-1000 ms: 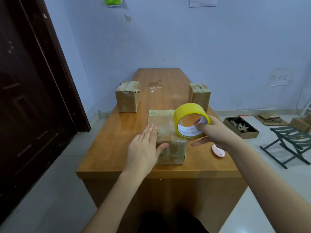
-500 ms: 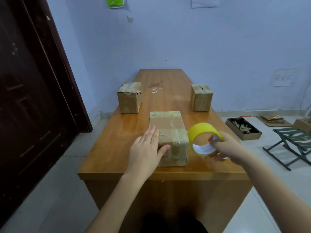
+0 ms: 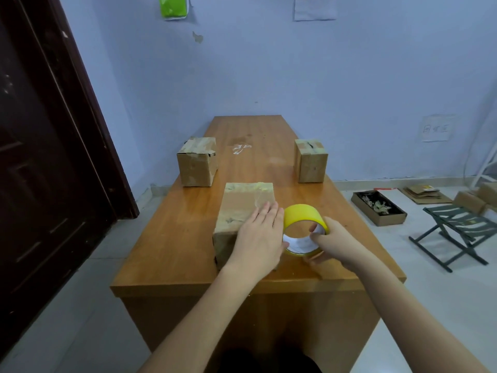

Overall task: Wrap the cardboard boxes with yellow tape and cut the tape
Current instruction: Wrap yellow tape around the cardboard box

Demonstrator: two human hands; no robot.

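A cardboard box [image 3: 243, 208] lies near the front edge of the wooden table [image 3: 174, 238]. My left hand [image 3: 258, 238] rests flat on the box's near right corner, fingers straight. Right beside the box stands the roll of yellow tape [image 3: 302, 219], low on the table. My right hand [image 3: 332, 242] grips the roll, with fingers hooked through its white core. Two more cardboard boxes stand farther back, one at the left [image 3: 196, 161] and one at the right [image 3: 310, 160].
A dark door [image 3: 40, 157] fills the left side. On the floor to the right lie an open tray of scraps [image 3: 377, 207], flattened cardboard [image 3: 423, 193] and a folding stool [image 3: 457, 230]. A scrap of clear tape [image 3: 241, 148] lies mid-table.
My right hand has brought the tape roll down from above the box to its right side. My left hand has slid from the box's left side to its near right corner.
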